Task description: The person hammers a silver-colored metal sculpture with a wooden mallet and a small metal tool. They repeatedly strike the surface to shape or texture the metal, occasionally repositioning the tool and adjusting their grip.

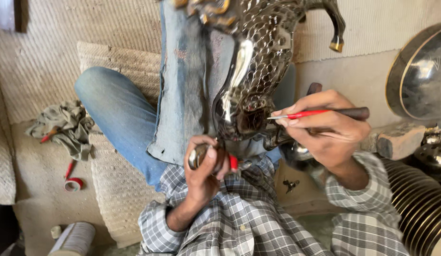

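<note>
A shiny dark metal figurine (258, 57) with a scale-patterned surface and gold-tipped limbs rests on a denim cloth (187, 95) over my lap. My right hand (324, 128) grips a thin tool with a red shaft and dark handle (320, 113), its tip touching the figurine's lower part. Below the figurine, my left hand (206, 166) is closed around a small round metal piece (200, 154), with a red object (233, 162) beside the fingers.
A crumpled grey rag (64, 125) and a red tape roll (73, 184) lie on the woven mat at left. A white cylinder (75, 238) sits lower left. A large dark metal bowl (419, 76) and ribbed metal vessel (422, 204) stand at right.
</note>
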